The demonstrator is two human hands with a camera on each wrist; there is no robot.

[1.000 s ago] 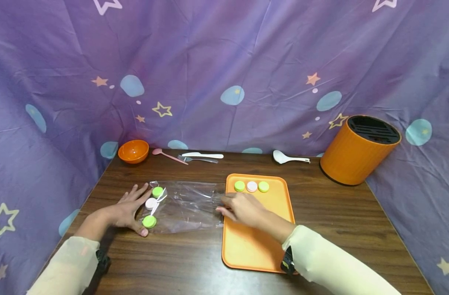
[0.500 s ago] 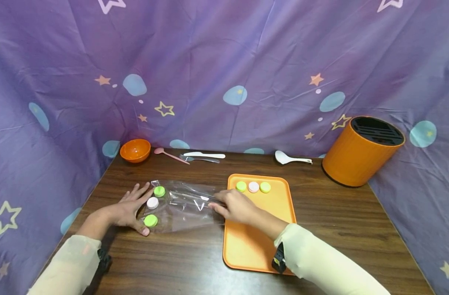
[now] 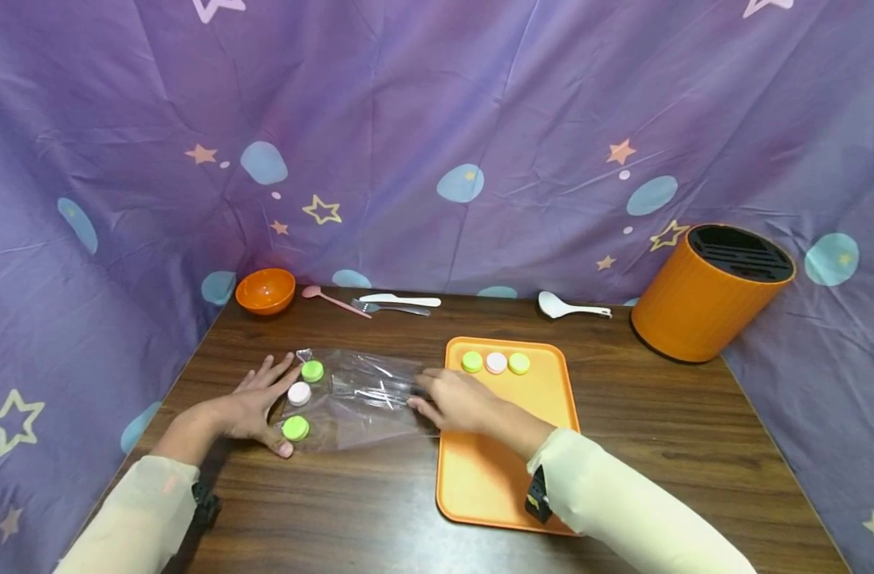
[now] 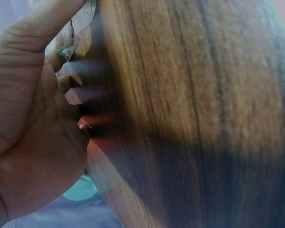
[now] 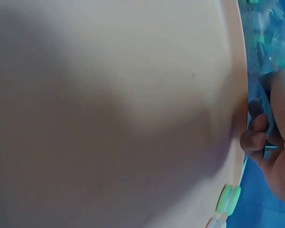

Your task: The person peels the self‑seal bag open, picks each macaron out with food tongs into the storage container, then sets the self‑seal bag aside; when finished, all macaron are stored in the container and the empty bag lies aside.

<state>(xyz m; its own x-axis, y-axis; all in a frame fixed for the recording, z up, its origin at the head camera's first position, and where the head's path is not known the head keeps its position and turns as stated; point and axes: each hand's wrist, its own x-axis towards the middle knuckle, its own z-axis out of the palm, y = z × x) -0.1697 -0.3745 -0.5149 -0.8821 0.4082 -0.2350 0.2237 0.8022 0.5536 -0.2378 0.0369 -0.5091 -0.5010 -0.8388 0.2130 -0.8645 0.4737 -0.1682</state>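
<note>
A clear plastic bag (image 3: 365,399) lies flat on the table in the head view. At its left end are a green macaron (image 3: 312,371), a white macaron (image 3: 299,394) and another green macaron (image 3: 296,428); they seem to be inside it. My left hand (image 3: 253,406) rests spread around that end, thumb and fingers apart, touching the bag's edge. At the other end, my right hand (image 3: 454,401) pinches the bag's gathered right edge between thumb and curled fingers, beside the orange tray (image 3: 505,462). The right wrist view shows those fingers curled by the tray's rim.
Two green macarons and a pale pink macaron (image 3: 496,363) line the tray's far end. Behind stand an orange bowl (image 3: 265,291), a pink spoon (image 3: 336,303), a white knife (image 3: 401,300), a fork (image 3: 394,308), a white ladle (image 3: 573,307) and an orange knife block (image 3: 710,295).
My right hand has moved slightly left with the bag's right end, and the bag's middle has bunched into folds. My left hand has stayed in place.
</note>
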